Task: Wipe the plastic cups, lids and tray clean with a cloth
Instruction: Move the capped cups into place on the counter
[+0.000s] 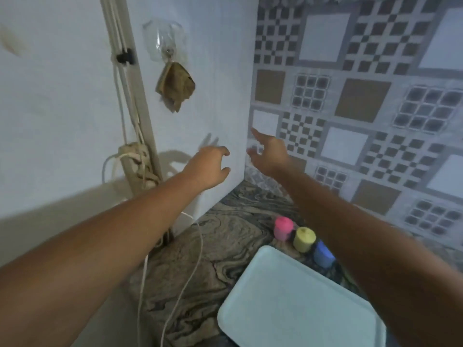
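A pale blue plastic tray [288,304] lies on the marbled counter at the lower right. Behind it stand a pink cup [283,227], a yellow cup [303,239] and a blue cup [323,254], the blue one partly hidden by my right forearm. A brown cloth [175,87] hangs from a clear hook on the white wall, upper left. My left hand [209,169] is raised toward the wall with loosely curled fingers, holding nothing. My right hand [269,152] reaches up beside it, fingers spread, empty. Both hands are below and right of the cloth.
White cables [193,259] trail across the marbled counter [225,246] from a power strip [136,156] fixed by a vertical wall conduit. Patterned tiles [350,108] cover the right wall, which meets the white wall in a corner.
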Available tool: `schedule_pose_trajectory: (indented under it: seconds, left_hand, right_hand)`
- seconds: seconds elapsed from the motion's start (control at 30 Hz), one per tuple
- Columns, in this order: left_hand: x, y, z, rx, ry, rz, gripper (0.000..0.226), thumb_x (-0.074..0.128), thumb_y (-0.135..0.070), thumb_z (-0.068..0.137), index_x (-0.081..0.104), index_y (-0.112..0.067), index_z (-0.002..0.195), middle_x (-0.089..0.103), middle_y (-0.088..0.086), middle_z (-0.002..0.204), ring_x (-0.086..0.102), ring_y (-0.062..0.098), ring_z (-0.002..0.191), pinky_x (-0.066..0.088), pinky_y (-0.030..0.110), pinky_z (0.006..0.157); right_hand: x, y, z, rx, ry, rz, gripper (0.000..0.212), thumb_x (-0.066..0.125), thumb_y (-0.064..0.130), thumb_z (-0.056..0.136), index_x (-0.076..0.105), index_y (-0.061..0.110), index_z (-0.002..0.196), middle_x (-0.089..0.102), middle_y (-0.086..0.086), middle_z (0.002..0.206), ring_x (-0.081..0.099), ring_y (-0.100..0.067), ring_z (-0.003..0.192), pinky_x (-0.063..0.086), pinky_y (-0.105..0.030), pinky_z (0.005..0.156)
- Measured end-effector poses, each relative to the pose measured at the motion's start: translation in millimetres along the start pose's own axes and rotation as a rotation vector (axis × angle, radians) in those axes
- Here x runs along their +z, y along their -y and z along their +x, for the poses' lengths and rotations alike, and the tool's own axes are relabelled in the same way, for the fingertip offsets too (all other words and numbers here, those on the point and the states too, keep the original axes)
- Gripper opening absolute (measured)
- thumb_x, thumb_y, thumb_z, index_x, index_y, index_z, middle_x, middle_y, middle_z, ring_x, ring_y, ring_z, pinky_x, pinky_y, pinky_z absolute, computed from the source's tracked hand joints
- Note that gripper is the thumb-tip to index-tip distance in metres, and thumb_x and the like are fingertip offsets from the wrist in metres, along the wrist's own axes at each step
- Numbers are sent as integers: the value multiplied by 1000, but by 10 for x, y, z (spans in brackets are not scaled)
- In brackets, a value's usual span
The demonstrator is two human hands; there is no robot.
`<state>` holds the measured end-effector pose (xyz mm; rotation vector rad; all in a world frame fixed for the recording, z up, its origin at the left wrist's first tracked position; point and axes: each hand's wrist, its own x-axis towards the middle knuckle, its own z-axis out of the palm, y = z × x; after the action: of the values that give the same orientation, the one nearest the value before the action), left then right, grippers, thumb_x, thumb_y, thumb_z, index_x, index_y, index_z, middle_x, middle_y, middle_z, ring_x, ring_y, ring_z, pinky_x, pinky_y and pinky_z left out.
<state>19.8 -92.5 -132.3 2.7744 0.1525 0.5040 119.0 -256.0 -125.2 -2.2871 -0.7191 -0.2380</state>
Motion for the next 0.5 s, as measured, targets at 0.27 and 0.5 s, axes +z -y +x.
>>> schedule_pose_trajectory:
  seconds: [0.27, 0.5]
  left_hand:
    - [1127, -653, 199, 92, 213, -70, 55, 71, -28, 86, 54, -12, 136, 67, 15, 121, 62, 32, 113, 52, 43, 95]
    - [2052, -845, 417, 265, 423, -64, 52, 73, -29, 82, 55, -10, 127, 66, 14, 111, 64, 33, 99, 54, 39, 79]
  right_hand:
    - [-140, -1216, -718, 253, 85, -186, 56, 64, 24, 99, 48, 15, 152, 60, -16, 144, 58, -34, 131, 47, -36, 104]
    - [9, -1913, -1111, 430, 247, -388, 57, 68, 35, 94, 50, 23, 147, 65, -19, 131, 63, -40, 117, 52, -43, 93]
